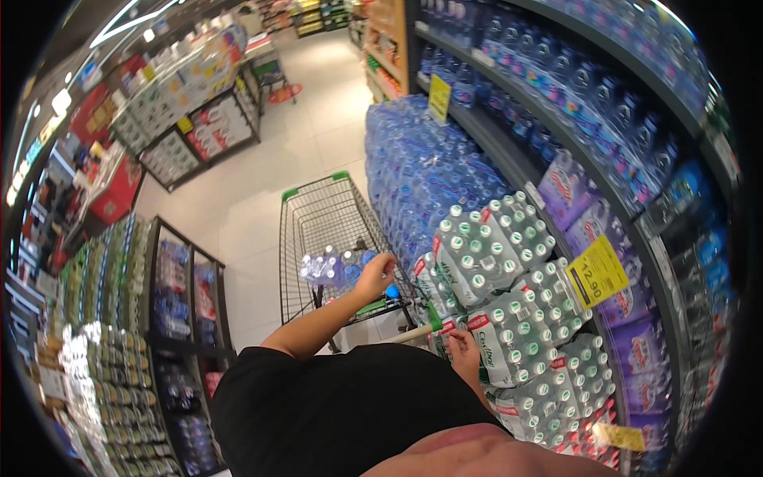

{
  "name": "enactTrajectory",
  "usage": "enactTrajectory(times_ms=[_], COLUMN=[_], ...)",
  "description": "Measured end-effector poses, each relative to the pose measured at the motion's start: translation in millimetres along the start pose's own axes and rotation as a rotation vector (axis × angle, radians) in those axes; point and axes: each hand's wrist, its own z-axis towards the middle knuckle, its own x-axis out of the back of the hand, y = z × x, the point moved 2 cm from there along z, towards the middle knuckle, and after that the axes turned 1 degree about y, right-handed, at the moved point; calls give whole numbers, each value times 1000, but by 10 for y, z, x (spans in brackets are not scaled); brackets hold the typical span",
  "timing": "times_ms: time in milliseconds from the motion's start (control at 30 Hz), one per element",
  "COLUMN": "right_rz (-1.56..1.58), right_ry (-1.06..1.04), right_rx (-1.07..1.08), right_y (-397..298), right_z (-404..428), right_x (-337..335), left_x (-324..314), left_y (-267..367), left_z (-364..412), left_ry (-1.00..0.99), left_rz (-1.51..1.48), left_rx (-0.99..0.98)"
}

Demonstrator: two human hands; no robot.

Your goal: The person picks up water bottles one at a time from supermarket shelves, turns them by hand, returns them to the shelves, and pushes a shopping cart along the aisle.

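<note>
A green-trimmed wire shopping cart (318,207) stands before me, with a shrink-wrapped pack of clear bottles (322,269) and blue-capped bottles (351,273) inside. My left hand (377,279) hovers over the cart's near right part, fingers curled; no object shows in it. My right hand (464,353) is low, just beyond the green end of the cart handle (417,331), beside shrink-wrapped packs of white-capped water bottles (515,337). Its fingertips are close to the packs' red-and-white wrapping; whether they grip it is unclear.
Stacked blue-tinted water bottle packs (411,149) line the cart's right side. Beyond them rise shelves of bottles (554,65), with a yellow price sign (598,271) jutting out. A display rack (188,298) stands left; a tiled aisle (322,119) runs ahead.
</note>
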Motion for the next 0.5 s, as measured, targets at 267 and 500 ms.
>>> enactTrajectory(times_ms=[267, 500], right_rz=[-406, -912], right_ry=[-303, -576], right_rx=[158, 419], right_y=[175, 1021], right_z=[546, 645], right_x=[-953, -1540], left_x=[1508, 1745], left_y=[-943, -1163], left_z=[-1611, -2134], left_ry=[401, 507], left_rz=[147, 113], left_rx=[448, 503])
